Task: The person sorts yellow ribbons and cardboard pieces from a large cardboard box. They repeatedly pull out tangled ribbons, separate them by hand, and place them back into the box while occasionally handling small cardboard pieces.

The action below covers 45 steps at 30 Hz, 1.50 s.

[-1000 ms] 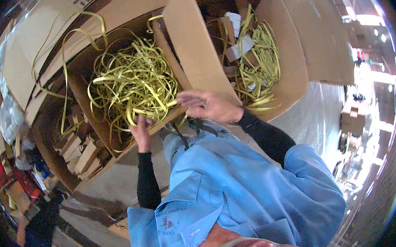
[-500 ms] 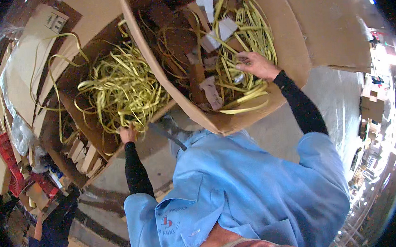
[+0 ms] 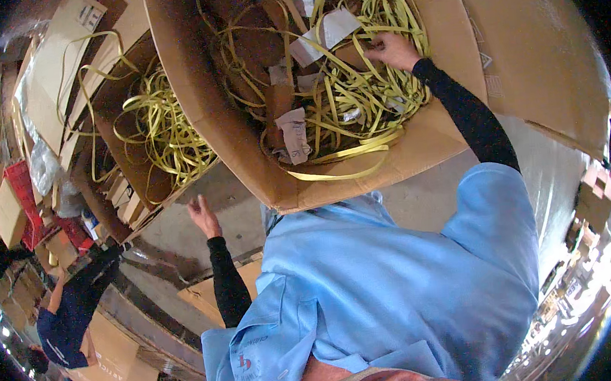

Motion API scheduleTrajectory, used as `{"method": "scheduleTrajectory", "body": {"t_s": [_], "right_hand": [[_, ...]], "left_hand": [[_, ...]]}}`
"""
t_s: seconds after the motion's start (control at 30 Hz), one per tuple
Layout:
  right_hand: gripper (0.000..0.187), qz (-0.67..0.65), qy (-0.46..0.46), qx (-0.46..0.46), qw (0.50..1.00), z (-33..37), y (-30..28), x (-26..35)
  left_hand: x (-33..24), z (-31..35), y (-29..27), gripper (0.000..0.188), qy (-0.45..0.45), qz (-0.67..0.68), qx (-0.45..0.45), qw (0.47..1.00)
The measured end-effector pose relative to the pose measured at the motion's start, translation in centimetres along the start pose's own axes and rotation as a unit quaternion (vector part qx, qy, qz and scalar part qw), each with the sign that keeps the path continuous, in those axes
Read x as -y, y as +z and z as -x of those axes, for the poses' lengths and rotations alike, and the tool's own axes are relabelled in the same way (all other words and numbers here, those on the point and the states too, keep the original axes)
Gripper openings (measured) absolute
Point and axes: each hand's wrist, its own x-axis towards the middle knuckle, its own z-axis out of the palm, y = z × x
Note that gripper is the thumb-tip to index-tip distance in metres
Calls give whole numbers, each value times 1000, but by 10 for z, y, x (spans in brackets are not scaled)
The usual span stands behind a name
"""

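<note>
A large cardboard box, its far side cut off by the upper edge, holds tangled yellow straps beneath and around the person's right grip. Its fingers bend, though whether they clasp a strap cannot be told. The left grip is released, outside the box. Most straps loop without one axis; a front strand runs left to right.

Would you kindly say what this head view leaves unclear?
Head view:
Large brown cardboard box: far side, cut off by top edge.
Its floor: mostly hidden by flat yellow straps.
Smaller brown cardboard box: right part, hidden behind the large one.
Bare right hand: fingertip contact, too small to tell.
</note>
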Motion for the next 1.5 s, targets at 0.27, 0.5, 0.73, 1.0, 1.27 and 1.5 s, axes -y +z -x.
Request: {"method": "scheduleTrajectory", "body": {"t_s": [0.27, 0.5, 0.73, 1.0, 1.27, 1.5], "right_hand": [[65, 138, -181, -272, 935, -65, 82, 87], [33, -116, -160, -233, 952, -80, 75, 149], [30, -142, -470, -260, 832, 21, -109, 228], [24, -133, -411, -381, 817, 227, -209, 320], [47, 46, -448, -233, 862, 131, -174, 185], [61, 82, 15, -99, 992, 28, -103, -11]], "left_hand": [[19, 64, -7, 53, -27, 41, 35, 998], [15, 102, -30, 40, 10, 75, 11, 997], [-61, 144, -57, 32, 142, 157, -67, 975], [-162, 167, -36, 33, 338, 219, 2, 915], [-134, 207, -19, 30, 277, 166, 95, 942], [-76, 235, -46, 33, 192, 202, 15, 960]]}}
